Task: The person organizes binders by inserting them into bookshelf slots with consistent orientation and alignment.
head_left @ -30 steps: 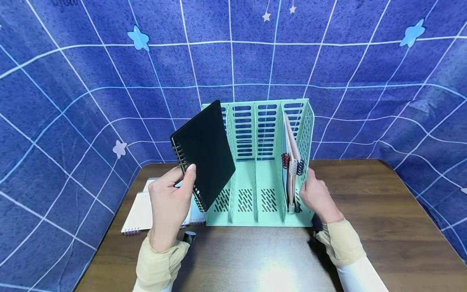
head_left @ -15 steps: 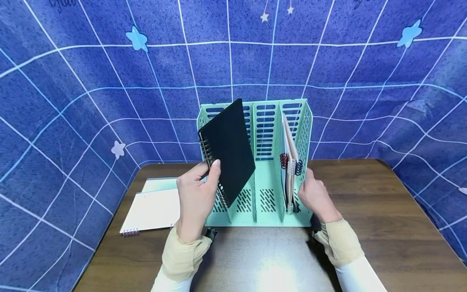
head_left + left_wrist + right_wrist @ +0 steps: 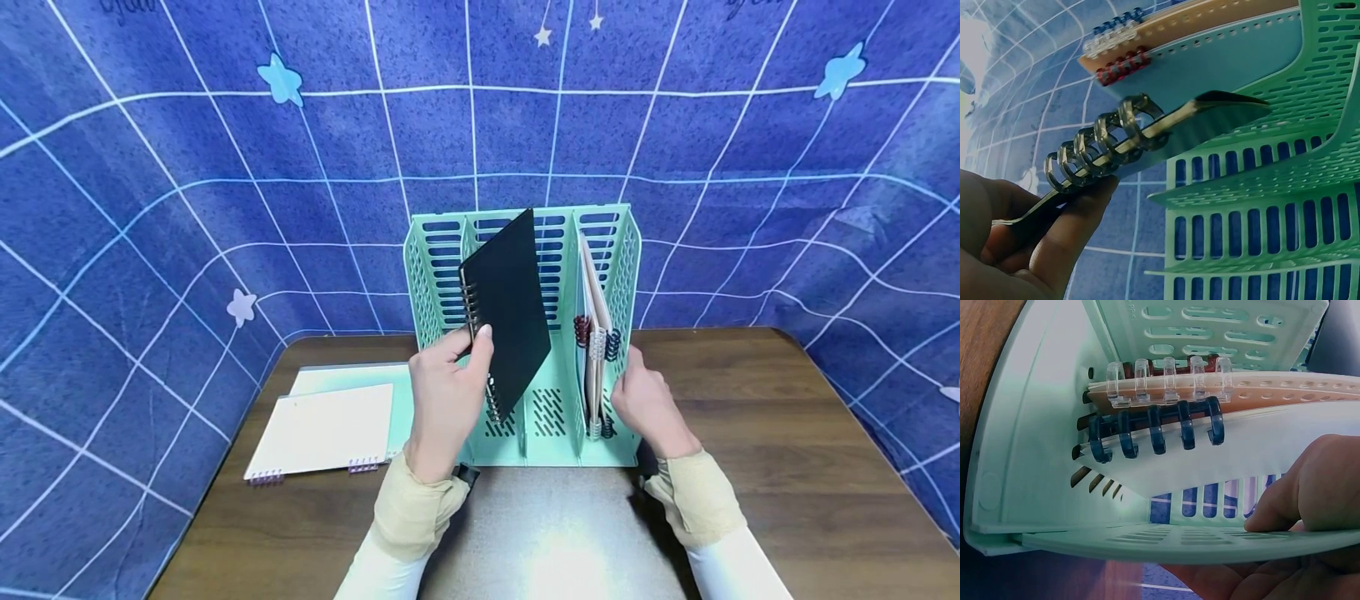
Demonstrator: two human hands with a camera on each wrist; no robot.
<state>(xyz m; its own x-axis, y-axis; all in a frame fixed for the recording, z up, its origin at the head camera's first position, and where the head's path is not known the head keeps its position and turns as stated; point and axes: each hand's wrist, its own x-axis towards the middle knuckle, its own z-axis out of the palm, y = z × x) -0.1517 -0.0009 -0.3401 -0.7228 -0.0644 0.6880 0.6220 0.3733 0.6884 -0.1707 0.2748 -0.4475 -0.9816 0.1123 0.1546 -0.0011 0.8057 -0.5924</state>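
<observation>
My left hand (image 3: 448,396) pinches a black spiral notebook (image 3: 510,308) by its ring-bound edge, thumb on the cover. The notebook is tilted, in front of the inner compartments of a mint-green file organizer (image 3: 626,267); whether its far end is inside one I cannot tell. In the left wrist view, its dark rings (image 3: 1104,144) show above the fingers. My right hand (image 3: 654,404) grips the organizer's right side wall (image 3: 1147,544), thumb inside and fingers outside. Several ring-bound notebooks (image 3: 596,375) stand in the rightmost compartment, with red, clear and dark blue rings.
Left of the organizer, a white-paged spiral notebook (image 3: 330,425) lies over a pale blue one (image 3: 315,379) on the wooden table (image 3: 787,417). A blue cloth (image 3: 337,208) with white grid lines hangs behind the table.
My left hand has carried the black notebook rightward, from the organizer's left side to in front of its inner compartments. The notebooks lying on the table are now uncovered. My right hand keeps its grip.
</observation>
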